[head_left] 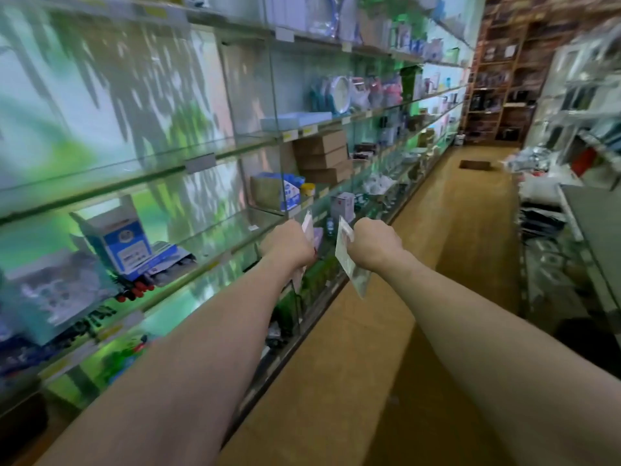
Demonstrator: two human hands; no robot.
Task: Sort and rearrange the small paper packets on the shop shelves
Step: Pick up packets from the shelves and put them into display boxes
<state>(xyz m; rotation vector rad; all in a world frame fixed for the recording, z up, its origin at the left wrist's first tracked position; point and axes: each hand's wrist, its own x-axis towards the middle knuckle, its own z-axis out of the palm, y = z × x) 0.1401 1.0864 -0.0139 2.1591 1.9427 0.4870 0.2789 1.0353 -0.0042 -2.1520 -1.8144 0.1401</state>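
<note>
Both my arms stretch forward along the aisle beside the glass shelves [201,159]. My left hand [288,243] grips a small pale pink packet [307,225] whose top edge sticks up past the fist. My right hand [374,243] grips a flat, pale paper packet [346,253] that hangs down below the fist. The two hands are side by side, a short gap apart, in front of the shelf edge. The picture is blurred, so no print on the packets is readable.
Blue and white boxes [117,237] and red-handled tools [134,290] lie on the near shelves. Brown cartons [322,156] are stacked farther along. A brown floor [437,247] runs down the aisle. Bagged goods [544,213] and a counter edge [591,223] line the right side.
</note>
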